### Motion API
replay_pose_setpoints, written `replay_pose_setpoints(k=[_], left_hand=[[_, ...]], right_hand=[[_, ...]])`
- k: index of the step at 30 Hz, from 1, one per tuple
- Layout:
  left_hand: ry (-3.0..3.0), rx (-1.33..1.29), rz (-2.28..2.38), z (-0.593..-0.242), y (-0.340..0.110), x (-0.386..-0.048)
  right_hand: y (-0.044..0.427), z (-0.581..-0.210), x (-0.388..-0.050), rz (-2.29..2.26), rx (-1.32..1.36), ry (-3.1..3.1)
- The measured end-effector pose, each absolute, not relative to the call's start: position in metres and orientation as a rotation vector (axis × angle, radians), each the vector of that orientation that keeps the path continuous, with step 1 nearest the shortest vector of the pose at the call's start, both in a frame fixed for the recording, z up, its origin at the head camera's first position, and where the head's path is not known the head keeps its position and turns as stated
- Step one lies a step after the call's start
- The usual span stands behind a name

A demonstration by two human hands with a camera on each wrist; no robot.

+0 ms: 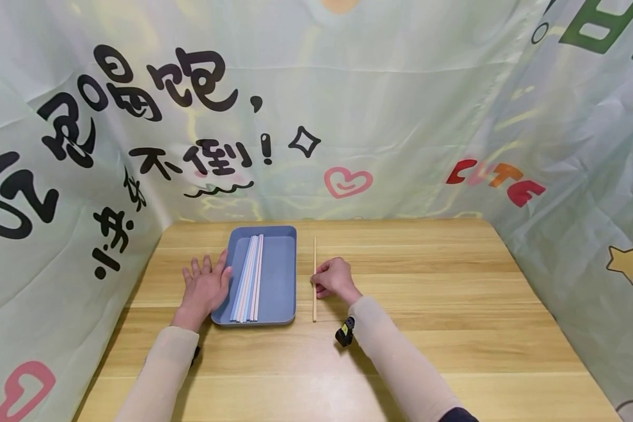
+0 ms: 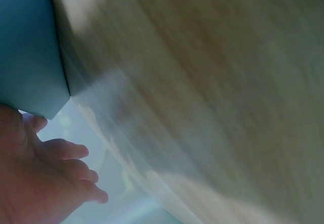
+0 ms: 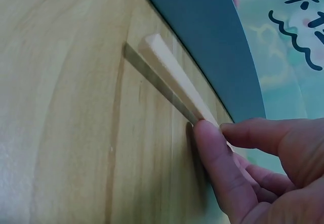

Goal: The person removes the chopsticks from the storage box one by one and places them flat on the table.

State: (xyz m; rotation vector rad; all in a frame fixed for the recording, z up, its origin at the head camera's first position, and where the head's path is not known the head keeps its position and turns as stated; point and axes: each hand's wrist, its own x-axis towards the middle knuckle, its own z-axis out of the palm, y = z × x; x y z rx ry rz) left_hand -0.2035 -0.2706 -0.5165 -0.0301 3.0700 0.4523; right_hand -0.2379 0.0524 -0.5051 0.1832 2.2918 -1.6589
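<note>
A blue-grey rectangular tray [image 1: 278,281] lies on the wooden table, with several slim white, pink and pale blue sticks [image 1: 249,278] side by side in its left half. My left hand [image 1: 204,288] is at the tray's left rim, fingers spread and thumb side against it; the left wrist view shows the hand [image 2: 48,168] by the tray's outer wall [image 2: 30,47]. To the right of the tray, my right hand [image 1: 335,278] pinches a single light wooden chopstick [image 1: 315,252] between thumb and fingers. The chopstick's square end [image 3: 154,42] hovers just above its shadow in the right wrist view.
The wooden table [image 1: 427,293] extends widely to the right and front. A printed cloth [image 1: 401,117] hangs along its back and sides, close behind the tray. Small black wrist cameras [image 1: 345,332] are worn at the sleeves.
</note>
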Motion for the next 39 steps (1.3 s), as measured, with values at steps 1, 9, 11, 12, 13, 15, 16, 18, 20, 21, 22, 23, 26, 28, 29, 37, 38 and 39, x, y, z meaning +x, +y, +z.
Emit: replay_pose_setpoints(k=[1,9,11,12,13,15,16,18,20,21,22,23,26,28,29,37,38,39], left_hand=[[3.071,-0.029,0.452,-0.516,-0.271,-0.203],[3.068,-0.03,0.452,-0.516,-0.27,-0.203],[3.066,-0.033,0.452,-0.515,-0.27,-0.203],[3.066,-0.033,0.45,-0.515,-0.27,-0.203],[3.067,-0.033,0.448,-0.515,-0.27,-0.203],[3.069,-0.031,0.445,-0.515,-0.271,-0.202],[3.07,-0.03,0.44,-0.515,-0.271,-0.202],[3.072,-0.027,0.432,-0.515,-0.271,-0.203],[3.069,-0.03,0.432,-0.515,-0.27,-0.203],[3.067,-0.032,0.434,-0.515,-0.27,-0.203],[3.064,-0.034,0.435,-0.515,-0.27,-0.203],[3.063,-0.036,0.437,-0.515,-0.27,-0.204],[3.06,-0.039,0.445,-0.515,-0.27,-0.204],[3.059,-0.038,0.447,-0.515,-0.269,-0.204],[3.058,-0.038,0.446,-0.515,-0.269,-0.204],[3.064,-0.046,0.433,-0.514,-0.269,-0.203],[3.063,-0.046,0.427,-0.514,-0.269,-0.202],[3.064,-0.045,0.424,-0.514,-0.269,-0.202]], right_hand=[[0.052,-0.505,-0.238,-1.655,0.182,2.296],[0.051,-0.497,-0.24,-1.602,0.19,2.335],[0.049,-0.492,-0.242,-1.596,0.177,2.346],[0.047,-0.489,-0.242,-1.601,0.169,2.347],[0.045,-0.485,-0.243,-1.612,0.167,2.34],[0.041,-0.478,-0.244,-1.657,0.153,2.308],[0.038,-0.475,-0.244,-1.687,0.148,2.284],[0.033,-0.47,-0.245,-1.737,0.14,2.237],[0.027,-0.467,-0.245,-1.765,0.125,2.203],[0.024,-0.466,-0.245,-1.775,0.118,2.187],[0.02,-0.464,-0.244,-1.776,0.113,2.181],[0.017,-0.463,-0.244,-1.777,0.109,2.175],[0.006,-0.461,-0.242,-1.773,0.094,2.173],[-0.001,-0.46,-0.241,-1.762,0.081,2.182],[-0.004,-0.46,-0.241,-1.761,0.076,2.187],[-0.033,-0.46,-0.241,-1.69,0.005,2.251],[-0.036,-0.46,-0.241,-1.676,-0.002,2.27],[-0.039,-0.46,-0.241,-1.659,-0.012,2.294]])
